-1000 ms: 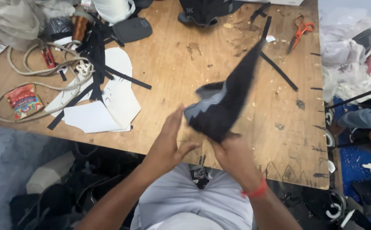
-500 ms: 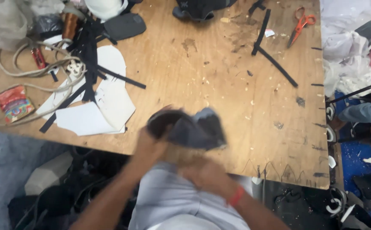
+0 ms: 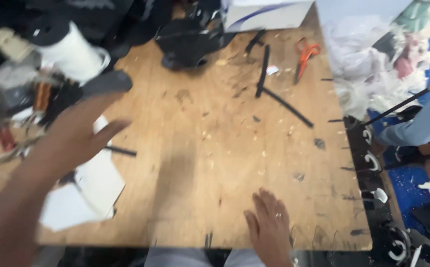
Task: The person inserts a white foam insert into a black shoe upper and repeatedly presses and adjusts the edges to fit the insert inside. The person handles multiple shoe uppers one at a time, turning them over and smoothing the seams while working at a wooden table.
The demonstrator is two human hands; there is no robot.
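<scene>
My left hand (image 3: 74, 136) is stretched out over the left side of the wooden table (image 3: 205, 148), blurred by motion, fingers apart and holding nothing. It hovers above white paper sheets (image 3: 89, 190) and black strips (image 3: 121, 151), close to a dark flat object (image 3: 107, 81). My right hand (image 3: 270, 227) lies flat on the table near its front edge, fingers spread, a ring on one finger, nothing in it. The black piece of material is not in view.
A white roll (image 3: 71, 49) and cluttered cords sit at the far left. Black strips (image 3: 279, 101) and orange scissors (image 3: 305, 57) lie at the back right, a white box (image 3: 269, 14) and black items (image 3: 190, 42) at the back. Bags and a person's leg (image 3: 422, 123) are on the right.
Both hands held a black piece of material in front of me; now it is gone from view. My left hand has swung out to the left and my right hand has dropped flat on the table.
</scene>
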